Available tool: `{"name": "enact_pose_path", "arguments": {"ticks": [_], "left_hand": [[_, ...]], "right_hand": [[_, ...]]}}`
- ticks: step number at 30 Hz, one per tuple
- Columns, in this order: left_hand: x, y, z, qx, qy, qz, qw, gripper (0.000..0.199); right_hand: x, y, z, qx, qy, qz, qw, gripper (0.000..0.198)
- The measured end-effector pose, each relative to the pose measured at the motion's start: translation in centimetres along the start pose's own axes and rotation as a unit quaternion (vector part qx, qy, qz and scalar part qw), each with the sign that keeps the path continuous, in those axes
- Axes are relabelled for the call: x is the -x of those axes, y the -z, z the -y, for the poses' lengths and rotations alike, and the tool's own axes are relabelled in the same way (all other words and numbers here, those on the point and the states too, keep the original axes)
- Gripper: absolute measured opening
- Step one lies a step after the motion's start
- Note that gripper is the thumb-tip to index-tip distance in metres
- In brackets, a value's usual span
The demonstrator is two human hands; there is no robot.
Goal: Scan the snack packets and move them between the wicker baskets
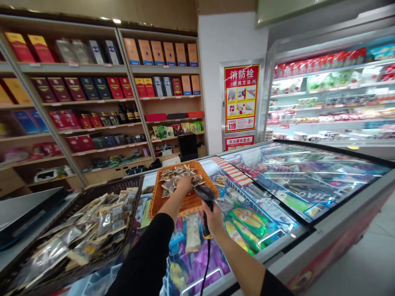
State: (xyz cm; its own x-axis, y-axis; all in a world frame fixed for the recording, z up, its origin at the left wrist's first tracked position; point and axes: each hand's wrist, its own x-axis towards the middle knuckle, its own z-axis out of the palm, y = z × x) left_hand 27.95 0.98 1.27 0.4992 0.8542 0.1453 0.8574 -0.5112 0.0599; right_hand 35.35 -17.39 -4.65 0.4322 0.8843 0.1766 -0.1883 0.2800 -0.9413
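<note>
My left hand [184, 184] reaches over the orange woven basket [154, 201], down at a heap of small clear-and-brown snack packets [177, 172]. Its fingers look bunched together among the packets, and what they pinch, if anything, is hidden. In my right hand [214, 216] is a black barcode scanner [207, 194], gripped round its handle. The scanner's head is just right of my left hand, over the basket's right side. From the handle's yellow-edged base a black cable [206, 267] hangs down. The basket rests on the glass top of a chest freezer.
A dark woven basket [135, 191] full of larger packets stands at left, beside a flat dark device [27, 213]. The chest freezer [327, 224] stretches right. Shelves of boxes [166, 68], a black monitor [188, 146] and a lit refrigerated case [333, 90] stand behind.
</note>
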Motion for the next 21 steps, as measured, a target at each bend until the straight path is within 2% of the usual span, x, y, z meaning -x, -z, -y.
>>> {"name": "enact_pose_path", "arguments": {"ticks": [3,7,11,13,16,18,21], "left_hand": [[0.0,0.1,-0.1,-0.031,0.024,0.013,0.999,0.029],[2.0,1.8,1.1,0.025,-0.018,0.019,0.999,0.022],[6.1,3.6,4.1,0.148,0.018,-0.049,0.988,0.023],[8.7,3.8,5.9,0.270,0.055,-0.101,0.956,0.028],[12.3,3.2,8.3,0.445,0.100,-0.144,0.878,0.041],[13.9,2.5,9.0,0.514,0.130,-0.163,0.832,0.048],[14.8,1.8,9.1,0.553,0.157,-0.181,0.798,0.051]], "right_hand": [[0.0,-0.1,0.1,-0.003,0.006,-0.001,1.000,0.034],[-0.1,0.2,0.1,0.009,0.001,0.007,1.000,0.035],[0.0,0.6,0.4,0.005,0.001,0.013,1.000,0.037],[0.5,0.3,0.6,-0.001,0.005,0.025,1.000,0.037],[1.9,-1.2,0.9,-0.009,0.013,0.081,0.997,0.036],[3.3,-2.5,1.0,0.000,0.023,0.140,0.990,0.034],[5.1,-4.2,0.8,0.033,0.046,0.191,0.980,0.032]]}}
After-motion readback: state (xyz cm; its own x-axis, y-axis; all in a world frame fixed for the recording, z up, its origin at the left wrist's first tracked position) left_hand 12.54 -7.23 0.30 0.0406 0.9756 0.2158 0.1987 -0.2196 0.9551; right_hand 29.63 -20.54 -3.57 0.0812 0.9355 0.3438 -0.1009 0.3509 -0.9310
